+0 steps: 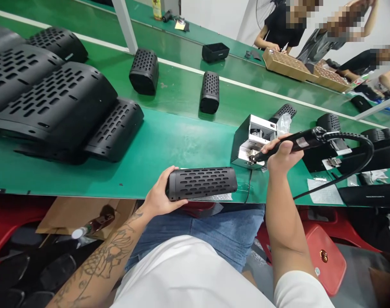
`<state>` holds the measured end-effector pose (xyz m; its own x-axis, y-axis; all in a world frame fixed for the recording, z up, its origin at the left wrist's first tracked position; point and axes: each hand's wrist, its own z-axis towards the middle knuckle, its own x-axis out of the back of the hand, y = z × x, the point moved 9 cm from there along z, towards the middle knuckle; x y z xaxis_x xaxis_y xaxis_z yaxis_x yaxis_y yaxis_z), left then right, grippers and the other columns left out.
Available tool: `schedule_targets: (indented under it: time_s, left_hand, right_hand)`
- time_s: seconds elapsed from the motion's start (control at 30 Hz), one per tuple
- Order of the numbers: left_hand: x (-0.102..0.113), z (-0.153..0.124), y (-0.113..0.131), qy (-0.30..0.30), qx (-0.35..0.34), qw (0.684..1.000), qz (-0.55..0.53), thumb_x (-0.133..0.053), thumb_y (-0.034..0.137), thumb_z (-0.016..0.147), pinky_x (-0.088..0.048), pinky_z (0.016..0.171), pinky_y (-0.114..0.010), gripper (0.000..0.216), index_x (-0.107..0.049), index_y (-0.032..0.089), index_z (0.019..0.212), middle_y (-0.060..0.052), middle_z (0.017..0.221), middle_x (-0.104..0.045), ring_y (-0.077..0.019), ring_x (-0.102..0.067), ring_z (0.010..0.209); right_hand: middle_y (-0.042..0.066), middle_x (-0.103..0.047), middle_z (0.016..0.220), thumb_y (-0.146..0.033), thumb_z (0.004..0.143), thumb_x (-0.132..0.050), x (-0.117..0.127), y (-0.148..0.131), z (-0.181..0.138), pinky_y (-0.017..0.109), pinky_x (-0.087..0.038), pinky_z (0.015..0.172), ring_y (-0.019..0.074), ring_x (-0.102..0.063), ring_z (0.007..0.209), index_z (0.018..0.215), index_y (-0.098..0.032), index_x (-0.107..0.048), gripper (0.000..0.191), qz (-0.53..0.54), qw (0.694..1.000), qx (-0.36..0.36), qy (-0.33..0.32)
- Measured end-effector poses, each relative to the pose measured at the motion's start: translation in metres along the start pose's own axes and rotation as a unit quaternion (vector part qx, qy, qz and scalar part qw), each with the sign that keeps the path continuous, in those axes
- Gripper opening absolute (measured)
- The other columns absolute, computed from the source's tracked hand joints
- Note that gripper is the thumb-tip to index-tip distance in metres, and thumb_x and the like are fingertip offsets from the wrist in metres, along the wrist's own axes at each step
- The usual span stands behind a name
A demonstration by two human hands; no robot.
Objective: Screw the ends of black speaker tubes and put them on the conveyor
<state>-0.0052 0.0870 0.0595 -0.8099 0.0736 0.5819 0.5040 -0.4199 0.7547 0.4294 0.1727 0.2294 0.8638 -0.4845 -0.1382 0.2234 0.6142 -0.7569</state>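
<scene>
My left hand [164, 192] grips the left end of a black slotted housing [204, 182], which lies on its side at the table's front edge. My right hand [283, 156] is wrapped around a black electric screwdriver [297, 143] with a coiled cord at its rear end. The screwdriver's tip is at the front opening of a small silver-and-black screw feeder [242, 141]. Whether a screw sits on the tip is too small to tell.
Large slotted housings [60, 102] are piled at the left. Two smaller housings, one upright [210, 92], stand near the white line. A cable [371, 149] loops at the right. Co-workers sit beyond, by cardboard trays [287, 64]. A red stool [326, 261] stands below.
</scene>
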Motion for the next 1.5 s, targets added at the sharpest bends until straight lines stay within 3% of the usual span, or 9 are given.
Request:
schedule_targets:
  time_s: [0.17, 0.3, 0.5, 0.57, 0.7, 0.87, 1.07, 1.37, 1.5]
  left_hand:
    - [-0.001, 0.003, -0.001, 0.001, 0.006, 1.0, -0.002, -0.097, 0.065, 0.088, -0.062, 0.13, -0.063, 0.123, -0.032, 0.029, 0.185, -0.021, 0.175, -0.062, -0.0469, -0.068, 0.16]
    - [-0.004, 0.003, 0.0, -0.004, 0.006, 1.0, -0.006, -0.096, 0.068, 0.09, -0.058, 0.135, -0.065, 0.125, -0.028, 0.029, 0.187, -0.021, 0.177, -0.059, -0.0469, -0.065, 0.164]
    - [-0.005, 0.005, 0.005, -0.008, -0.001, 1.0, -0.02, -0.097, 0.068, 0.089, -0.057, 0.138, -0.062, 0.128, -0.028, 0.028, 0.189, -0.021, 0.181, -0.056, -0.0459, -0.061, 0.168]
    - [-0.005, 0.005, 0.007, -0.002, -0.005, 1.0, -0.022, -0.097, 0.067, 0.089, -0.057, 0.138, -0.061, 0.128, -0.029, 0.027, 0.189, -0.021, 0.181, -0.056, -0.0455, -0.061, 0.168]
    - [-0.007, 0.005, 0.008, -0.007, -0.017, 1.0, -0.025, -0.099, 0.066, 0.088, -0.056, 0.139, -0.061, 0.131, -0.026, 0.027, 0.19, -0.022, 0.182, -0.054, -0.046, -0.06, 0.168]
    - [-0.01, 0.003, 0.007, -0.015, -0.042, 0.999, -0.014, -0.099, 0.066, 0.089, -0.058, 0.136, -0.065, 0.14, -0.013, 0.026, 0.193, -0.026, 0.183, -0.05, -0.0488, -0.059, 0.168]
    - [-0.01, 0.005, 0.006, -0.024, -0.03, 0.999, -0.008, -0.099, 0.067, 0.09, -0.06, 0.133, -0.065, 0.14, -0.013, 0.027, 0.192, -0.026, 0.181, -0.051, -0.0488, -0.06, 0.166]
    - [-0.01, 0.005, 0.005, -0.033, -0.019, 0.999, 0.0, -0.1, 0.066, 0.087, -0.059, 0.134, -0.064, 0.14, -0.015, 0.025, 0.19, -0.027, 0.18, -0.051, -0.0491, -0.06, 0.166]
    - [-0.01, 0.004, 0.003, -0.045, -0.013, 0.999, 0.009, -0.098, 0.068, 0.09, -0.062, 0.13, -0.063, 0.138, -0.012, 0.026, 0.19, -0.027, 0.181, -0.049, -0.0498, -0.059, 0.167]
  right_hand:
    - [-0.009, -0.061, 0.055, -0.087, 0.09, -0.084, 0.005, -0.011, -0.01, 0.032, -0.05, 0.043, 0.0167, -0.057, 0.039, 0.095, -0.027, -0.072, 0.061, -0.002, 1.0, -0.014, 0.005]
    - [-0.01, -0.062, 0.06, -0.089, 0.095, -0.078, -0.006, -0.064, -0.035, 0.033, -0.057, 0.048, 0.0163, -0.058, 0.041, 0.103, -0.03, -0.072, 0.06, 0.054, 0.998, -0.016, -0.005]
    - [-0.004, -0.07, 0.067, -0.099, 0.096, -0.067, -0.084, -0.137, -0.111, 0.037, -0.063, 0.051, 0.0184, -0.063, 0.045, 0.127, -0.034, -0.081, 0.073, 0.212, 0.939, -0.043, -0.269]
    - [-0.003, -0.073, 0.07, -0.097, 0.091, -0.076, -0.103, -0.138, -0.127, 0.037, -0.066, 0.055, 0.0185, -0.067, 0.049, 0.129, -0.034, -0.082, 0.075, 0.233, 0.921, -0.056, -0.307]
    - [-0.003, -0.074, 0.068, -0.089, 0.091, -0.083, -0.122, -0.124, -0.133, 0.034, -0.069, 0.058, 0.0167, -0.07, 0.051, 0.119, -0.03, -0.085, 0.066, 0.259, 0.917, -0.07, -0.294]
    - [-0.003, -0.074, 0.065, -0.075, 0.094, -0.092, -0.131, -0.115, -0.136, 0.032, -0.069, 0.057, 0.0164, -0.07, 0.048, 0.102, -0.026, -0.081, 0.051, 0.257, 0.914, -0.101, -0.296]
    - [-0.004, -0.074, 0.069, -0.061, 0.096, -0.094, -0.137, -0.113, -0.147, 0.029, -0.064, 0.054, 0.0155, -0.068, 0.049, 0.11, -0.028, -0.081, 0.038, 0.297, 0.885, -0.111, -0.341]
    - [-0.005, -0.076, 0.07, -0.079, 0.077, -0.103, -0.145, -0.096, -0.16, 0.027, -0.059, 0.052, 0.0133, -0.064, 0.047, 0.116, -0.03, -0.083, 0.065, 0.326, 0.861, -0.112, -0.375]
    - [-0.004, -0.073, 0.066, -0.08, 0.088, -0.095, -0.134, -0.108, -0.143, 0.031, -0.062, 0.054, 0.0152, -0.065, 0.046, 0.109, -0.028, -0.081, 0.057, 0.292, 0.888, -0.116, -0.336]
